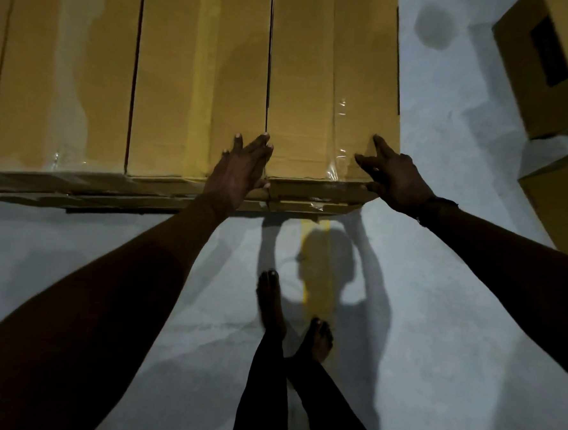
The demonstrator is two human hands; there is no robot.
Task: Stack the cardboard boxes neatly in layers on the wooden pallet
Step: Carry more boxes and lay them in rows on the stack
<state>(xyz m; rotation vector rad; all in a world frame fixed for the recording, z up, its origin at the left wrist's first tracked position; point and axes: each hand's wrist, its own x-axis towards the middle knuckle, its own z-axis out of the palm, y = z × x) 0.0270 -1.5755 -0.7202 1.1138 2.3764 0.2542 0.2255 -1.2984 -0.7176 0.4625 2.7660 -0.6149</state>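
Head view, looking down the stack. Top layer shows long cardboard boxes laid side by side, seams parallel. The rightmost box sits at the stack's right edge, flush against its neighbour, the middle box; a third box lies left of that.

Left hand lies flat across the near end where the seam between the rightmost and middle boxes runs out, fingers straight and loosely spread, touching the tops. Right hand is at the near right corner of the rightmost box, fingers splayed and extended, tips on the taped top; nothing pinched. Judgement: both hands are squaring this box up with the row, not lifting it.

Lower layers show beneath as offset cardboard edges. The wooden pallet itself cannot be made out; only a dark strip under the stack.

Two loose boxes wait on the floor at far right: the upper one and the lower one, well apart from the stack. Bare feet stand near the stack's front.

Likely next: fetch a loose box.
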